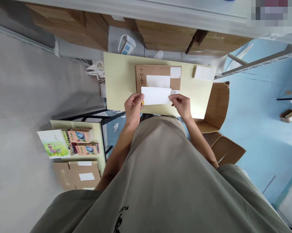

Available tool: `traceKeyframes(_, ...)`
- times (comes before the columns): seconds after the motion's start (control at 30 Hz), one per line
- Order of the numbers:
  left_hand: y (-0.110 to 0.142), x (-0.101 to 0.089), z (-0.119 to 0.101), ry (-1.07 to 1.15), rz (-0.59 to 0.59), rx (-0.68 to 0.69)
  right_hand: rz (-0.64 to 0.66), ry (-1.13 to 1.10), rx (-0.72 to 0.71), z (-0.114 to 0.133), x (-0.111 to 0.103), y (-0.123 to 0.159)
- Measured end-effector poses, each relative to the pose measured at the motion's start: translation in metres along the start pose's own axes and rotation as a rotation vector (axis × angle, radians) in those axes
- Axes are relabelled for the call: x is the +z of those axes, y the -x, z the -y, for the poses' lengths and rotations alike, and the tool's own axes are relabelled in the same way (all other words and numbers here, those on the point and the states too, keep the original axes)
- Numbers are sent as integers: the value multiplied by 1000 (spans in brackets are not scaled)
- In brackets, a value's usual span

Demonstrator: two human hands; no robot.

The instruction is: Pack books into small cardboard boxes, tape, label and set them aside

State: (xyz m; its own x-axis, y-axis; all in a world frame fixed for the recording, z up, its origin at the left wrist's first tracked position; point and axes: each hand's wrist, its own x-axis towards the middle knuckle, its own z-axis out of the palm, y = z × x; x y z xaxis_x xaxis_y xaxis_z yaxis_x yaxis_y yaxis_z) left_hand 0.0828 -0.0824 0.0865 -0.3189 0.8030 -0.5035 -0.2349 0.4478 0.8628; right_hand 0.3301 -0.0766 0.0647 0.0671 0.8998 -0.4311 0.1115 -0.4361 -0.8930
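Observation:
Between my two hands a white sheet of paper [156, 96] is stretched out, with a small yellow mark at its lower left corner. My left hand [133, 105] pinches its left edge between thumb and fingers. At the right edge, my right hand [181, 104] grips it the same way. Behind and partly under the sheet lies a flat cardboard box [157, 70] with "1-2-42" handwritten on it. White labels sit on the box, a large label [158, 81] and a smaller label [175, 72] at its upper right corner.
The pale yellow table [119, 81] also carries a stack of white paper [204, 73] at right. Cardboard boxes [167, 35] and a power strip [128, 45] stand behind. An open carton [216, 103] is at right. A side table [100, 129] at left holds books [80, 136].

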Motion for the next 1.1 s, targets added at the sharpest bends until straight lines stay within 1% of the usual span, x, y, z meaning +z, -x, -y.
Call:
traceKeyframes(0.13,1,-1,7,-3,24,8,29,0,-23,2,-1,2)
traceKeyframes(0.2,-1,-6,14,-23,48,-3,26,42,-75,3,-2,8)
traceKeyframes(0.37,-3,-25,35,-51,76,-78,63,178,-285,-1,-5,30)
traceKeyframes(0.47,-9,-32,40,-117,123,-71,41,222,-291,-7,-5,29)
traceKeyframes(0.53,-21,-32,37,-176,145,-25,5,250,-265,-11,-4,18)
traceKeyframes(0.6,-40,-29,31,-231,154,26,-35,277,-249,-13,-2,1)
traceKeyframes(0.73,-91,-13,19,-321,206,151,-95,335,-270,-15,2,-42)
traceKeyframes(0.8,-115,-4,17,-372,236,216,-110,354,-279,-19,3,-62)
traceKeyframes(0.87,-132,3,20,-419,260,260,-127,371,-282,-27,4,-78)
traceKeyframes(0.97,-147,9,27,-479,283,290,-152,402,-277,-42,5,-92)
traceKeyframes(1.1,-152,12,33,-539,291,292,-180,433,-270,-55,6,-98)
